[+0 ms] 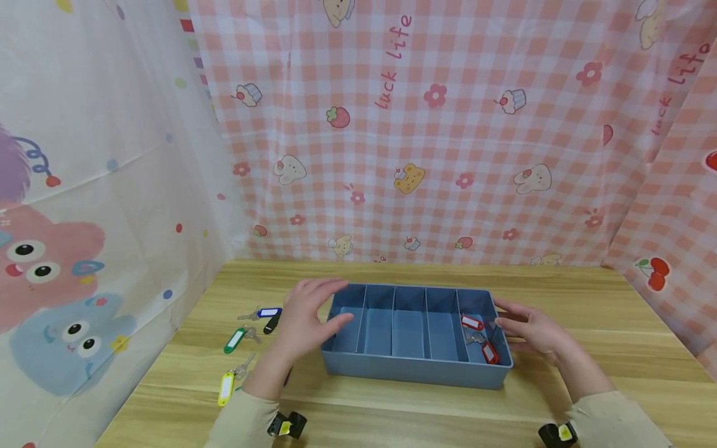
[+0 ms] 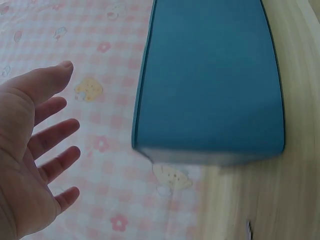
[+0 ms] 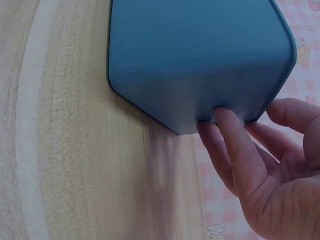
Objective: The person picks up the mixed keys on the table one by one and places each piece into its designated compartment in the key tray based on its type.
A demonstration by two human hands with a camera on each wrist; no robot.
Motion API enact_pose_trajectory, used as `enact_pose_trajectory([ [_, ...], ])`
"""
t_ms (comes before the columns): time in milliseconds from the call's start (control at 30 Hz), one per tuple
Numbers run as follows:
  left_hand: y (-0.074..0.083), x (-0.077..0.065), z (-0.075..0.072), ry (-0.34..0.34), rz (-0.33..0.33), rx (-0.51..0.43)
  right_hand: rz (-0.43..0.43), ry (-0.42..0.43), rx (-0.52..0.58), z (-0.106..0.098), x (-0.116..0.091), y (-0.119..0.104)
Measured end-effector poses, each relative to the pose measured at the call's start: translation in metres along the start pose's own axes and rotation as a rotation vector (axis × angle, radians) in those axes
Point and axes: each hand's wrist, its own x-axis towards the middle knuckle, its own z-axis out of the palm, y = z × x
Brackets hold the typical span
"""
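A blue-grey divided box [image 1: 417,369] stands on the table in the head view. Its rightmost compartment holds two red key tags [image 1: 490,353] with keys; the other compartments look bare. My right hand [image 1: 532,330] is at the box's right end, fingertips against the end wall and thumb at the rim. In the right wrist view, those fingers [image 3: 232,145] are fairly straight along the wall. My left hand [image 1: 305,317] is spread beside the left end, thumb and fingers apart. The left wrist view shows that palm [image 2: 22,165] holding nothing, apart from the box's side [image 2: 210,80].
Left of the box lie keys with a blue tag [image 1: 270,312], a black tag [image 1: 272,322], a green tag [image 1: 234,340] and a yellow tag [image 1: 226,389]. My left forearm hides part of this group. Patterned cloth [image 1: 414,137] hangs behind the table [image 1: 594,311] and at both sides.
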Motion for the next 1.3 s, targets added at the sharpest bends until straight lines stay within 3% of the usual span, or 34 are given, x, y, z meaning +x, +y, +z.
enact_pose_trajectory([
  [433, -0.025, -0.014, -0.017, -0.046, -0.032, 0.080, 0.011, -0.002, -0.015, -0.001, 0.000, -0.001],
  [833, -0.049, -0.033, -0.037, -0.047, -0.035, 0.044, 0.025, 0.017, -0.014, 0.001, -0.001, -0.002],
  [1133, -0.065, -0.056, -0.047, 0.005, -0.033, 0.007, 0.016, -0.002, 0.002, 0.000, -0.001, -0.004],
  [1300, -0.071, -0.067, -0.055, 0.002, -0.072, -0.027, 0.009, -0.001, 0.003, 0.000, -0.002, -0.003],
])
